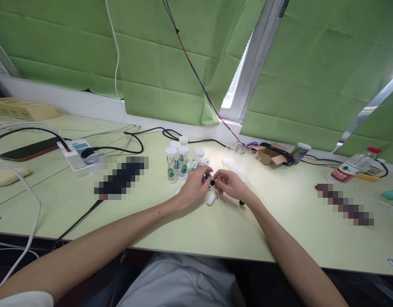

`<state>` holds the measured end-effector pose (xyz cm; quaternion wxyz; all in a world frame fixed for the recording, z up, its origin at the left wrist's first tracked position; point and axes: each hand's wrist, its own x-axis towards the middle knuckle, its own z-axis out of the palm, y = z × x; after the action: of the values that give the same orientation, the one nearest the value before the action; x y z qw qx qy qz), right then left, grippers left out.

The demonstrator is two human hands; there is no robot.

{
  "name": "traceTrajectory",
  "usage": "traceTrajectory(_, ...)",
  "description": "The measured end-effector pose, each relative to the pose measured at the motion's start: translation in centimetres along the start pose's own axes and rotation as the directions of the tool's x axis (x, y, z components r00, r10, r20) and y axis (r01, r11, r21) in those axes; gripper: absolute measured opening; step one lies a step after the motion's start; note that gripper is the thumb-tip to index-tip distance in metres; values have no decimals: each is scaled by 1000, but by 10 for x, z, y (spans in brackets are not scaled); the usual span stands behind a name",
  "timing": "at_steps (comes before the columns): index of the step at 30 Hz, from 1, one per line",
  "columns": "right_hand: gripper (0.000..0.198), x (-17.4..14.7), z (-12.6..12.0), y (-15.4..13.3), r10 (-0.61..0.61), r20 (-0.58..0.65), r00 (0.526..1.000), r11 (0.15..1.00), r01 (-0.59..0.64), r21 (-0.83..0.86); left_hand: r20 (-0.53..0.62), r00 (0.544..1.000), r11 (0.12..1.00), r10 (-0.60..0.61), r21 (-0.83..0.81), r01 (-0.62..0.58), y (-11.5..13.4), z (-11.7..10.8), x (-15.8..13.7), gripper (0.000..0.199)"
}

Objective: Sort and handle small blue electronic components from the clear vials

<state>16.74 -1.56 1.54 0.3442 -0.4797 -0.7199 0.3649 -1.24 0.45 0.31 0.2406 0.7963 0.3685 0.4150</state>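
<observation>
My left hand (196, 183) is pinched around a small blue ball-like piece (207, 176). Opposite it, my right hand (228, 184) has its fingertips closed at a small round black piece (212, 183), which sits between both hands. Thin dark rods (223, 198) show below the right fingers; whether the fingers touch them I cannot tell. Just under the hands lies a small white block (211, 199). Another black piece (242, 203) rests beside my right wrist. Clear tubes with white caps (171, 164), some with green balls and dark stems inside, stand left of my hands.
Clear plastic cups (237, 147) and an open cardboard box (269, 154) are at the back. A red-capped bottle (351, 167) lies tilted at right. On the left are a power strip (79, 155), a phone (31, 149) and cables. A blurred dark object (121, 179) lies nearer.
</observation>
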Motion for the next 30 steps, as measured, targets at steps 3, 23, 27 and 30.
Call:
traceTrajectory(3,5,1,0,0,5,-16,1000,997,-4,75,-21,1000,1000,2,-17,-3,-1,0,1,21)
traceTrajectory(23,18,2,3,-5,58,-69,996,953,-35,300,-10,999,998,-33,-47,32,3,0,0,18)
traceTrajectory(27,18,3,3,-3,87,-93,992,944,-53,325,-7,999,999,-33,-43,33,1,1,0,19)
traceTrajectory(30,18,4,4,-2,93,-107,990,942,-52,333,-4,999,998,-43,-54,43,0,2,0,22)
